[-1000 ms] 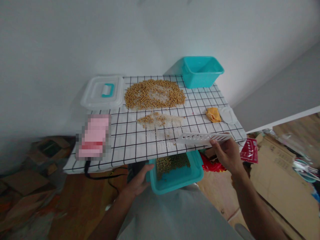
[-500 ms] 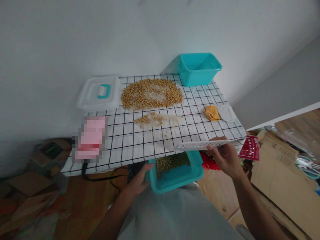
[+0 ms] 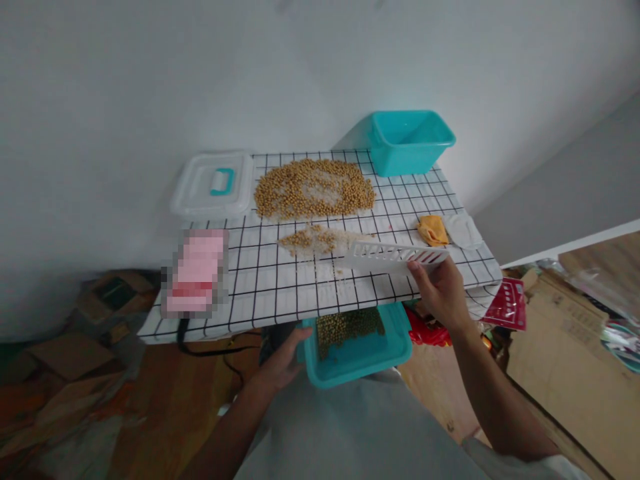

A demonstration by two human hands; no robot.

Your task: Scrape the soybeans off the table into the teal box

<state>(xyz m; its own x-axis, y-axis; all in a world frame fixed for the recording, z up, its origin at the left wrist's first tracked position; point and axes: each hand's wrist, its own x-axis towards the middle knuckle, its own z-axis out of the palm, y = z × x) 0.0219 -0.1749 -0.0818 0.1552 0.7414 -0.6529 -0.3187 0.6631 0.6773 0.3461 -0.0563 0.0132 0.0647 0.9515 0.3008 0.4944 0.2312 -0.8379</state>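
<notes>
My right hand (image 3: 443,287) is closed on one end of a white slotted plastic scraper (image 3: 385,257), held on edge over the front of the table. Just beyond its far end lies a small patch of soybeans mixed with white grains (image 3: 315,240). My left hand (image 3: 290,357) grips the left rim of a turquoise tub (image 3: 350,370) below the table's front edge, against my body. Inside the tub are soybeans and dark green beans (image 3: 345,328). A bigger heap of soybeans (image 3: 315,190) with white grains in its middle is spread farther back.
On the grid-patterned tablecloth (image 3: 250,280) stand a turquoise bin (image 3: 413,143) at back right, a clear lid (image 3: 215,187) at back left, a blurred pink object (image 3: 197,270), and orange (image 3: 433,231) and white cloths (image 3: 464,231). Cardboard (image 3: 565,360) lies on the floor at right.
My right hand has lifted the scraper forward from the table's front edge, over the tabletop toward the small patch. My left hand still holds the tub. The view has shifted slightly.
</notes>
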